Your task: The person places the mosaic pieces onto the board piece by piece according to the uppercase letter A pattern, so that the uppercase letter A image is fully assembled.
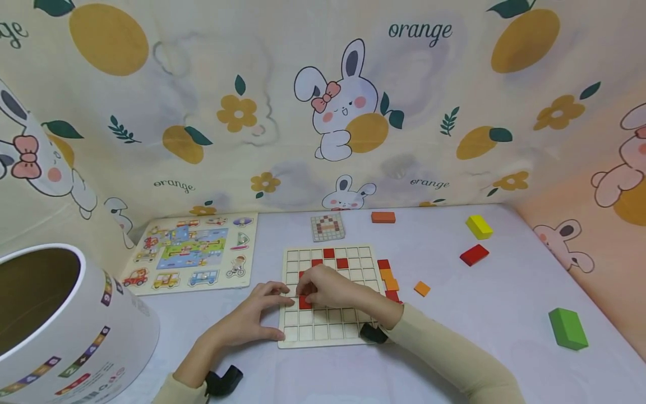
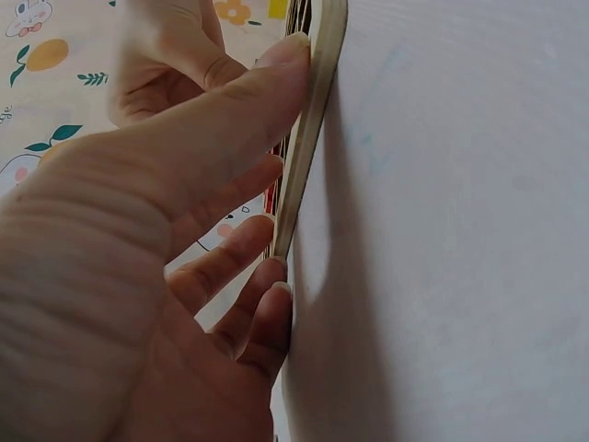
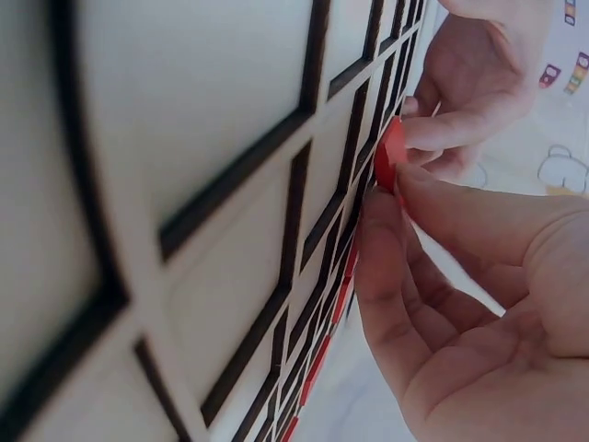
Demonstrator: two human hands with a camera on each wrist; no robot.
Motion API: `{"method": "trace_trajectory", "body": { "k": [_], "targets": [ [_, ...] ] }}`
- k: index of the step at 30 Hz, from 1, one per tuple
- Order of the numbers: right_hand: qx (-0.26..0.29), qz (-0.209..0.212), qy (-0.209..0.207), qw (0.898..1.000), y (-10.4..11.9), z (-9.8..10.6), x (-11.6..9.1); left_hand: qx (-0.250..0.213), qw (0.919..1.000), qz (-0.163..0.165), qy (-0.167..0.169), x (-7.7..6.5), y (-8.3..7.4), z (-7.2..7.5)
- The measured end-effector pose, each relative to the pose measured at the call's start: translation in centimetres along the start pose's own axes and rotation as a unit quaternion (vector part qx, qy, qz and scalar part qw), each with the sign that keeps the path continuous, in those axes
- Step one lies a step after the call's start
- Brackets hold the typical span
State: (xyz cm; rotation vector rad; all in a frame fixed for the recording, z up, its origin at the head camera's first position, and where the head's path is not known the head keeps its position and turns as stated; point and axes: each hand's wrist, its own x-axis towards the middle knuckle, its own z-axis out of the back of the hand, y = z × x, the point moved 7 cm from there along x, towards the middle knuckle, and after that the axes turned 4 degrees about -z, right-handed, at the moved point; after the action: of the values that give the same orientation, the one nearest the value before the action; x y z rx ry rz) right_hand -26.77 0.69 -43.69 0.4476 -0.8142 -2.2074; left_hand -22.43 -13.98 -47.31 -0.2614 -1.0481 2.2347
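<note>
A wooden grid board [image 1: 348, 320] lies on the white table with several red tiles seated in its upper squares. My right hand [image 1: 330, 286] pinches a red square tile [image 3: 390, 152] between thumb and fingertips, low against the grid in the board's left part. My left hand [image 1: 242, 320] rests at the board's left edge, thumb near the lower corner and fingers spread higher up. In the left wrist view, its thumb and fingertips touch the board's rim [image 2: 317, 120]. Red and orange tiles [image 1: 390, 283] lie along the board's right side, partly behind my right forearm.
Behind the board lies a small pattern card [image 1: 327, 227] beside an orange block [image 1: 383, 217]. A picture puzzle [image 1: 192, 255] and a large white tub [image 1: 75, 336] stand left. Rightward are a loose orange tile [image 1: 422, 289] and yellow [image 1: 479, 226], red [image 1: 474, 255] and green [image 1: 568, 329] blocks.
</note>
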Motion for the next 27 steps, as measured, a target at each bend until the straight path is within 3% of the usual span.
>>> {"method": "trace_trajectory", "body": {
  "k": [11, 15, 21, 27],
  "targets": [
    [-0.006, -0.020, -0.007, 1.000, -0.4, 0.0, -0.1, 0.004, 1.0000, -0.001, -0.001, 0.0, 0.0, 0.0],
    [0.003, -0.019, -0.018, 1.000, -0.7, 1.3, -1.2, 0.004, 1.0000, 0.002, 0.000, 0.0, 0.1, -0.1],
    [0.031, -0.026, -0.056, 0.998, -3.0, 5.7, -4.9, 0.008, 0.9999, 0.006, -0.001, 0.1, 0.3, -0.2],
    [0.055, -0.093, -0.065, 0.992, -6.7, 7.6, -10.4, 0.011, 0.9999, 0.005, 0.000, 0.1, 0.3, -0.1]
  ]
}}
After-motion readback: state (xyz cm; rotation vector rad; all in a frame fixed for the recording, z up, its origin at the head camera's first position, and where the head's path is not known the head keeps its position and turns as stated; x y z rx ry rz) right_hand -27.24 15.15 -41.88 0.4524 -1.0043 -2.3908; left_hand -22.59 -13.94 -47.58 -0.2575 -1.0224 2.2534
